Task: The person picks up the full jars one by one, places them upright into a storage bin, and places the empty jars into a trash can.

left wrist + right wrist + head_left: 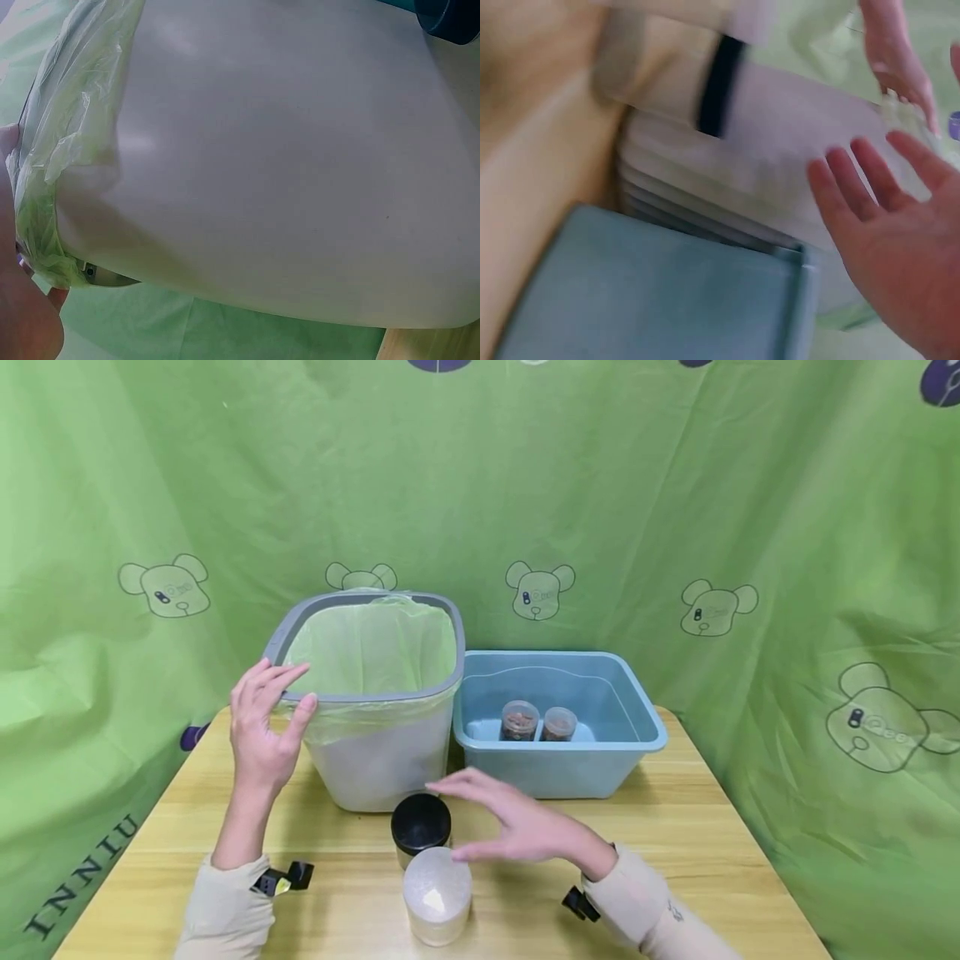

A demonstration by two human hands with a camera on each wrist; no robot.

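My left hand rests at the near left corner of the grey rim of a white trash bin, its fingers extended and spread. A pale green bag lines the bin and folds over the rim. My right hand, fingers straight and thumb apart, hovers beside two jars and holds nothing. Nearer me is a clear jar with a frosted lid, the right thumb overlapping its lid edge in the head view. Just behind it stands a jar with a black lid, partly hidden by the clear one.
A light blue tub stands right of the bin. Inside it sit two small clear containers, one larger and one smaller, with brownish contents. The wooden table meets a green patterned curtain at the back and sides.
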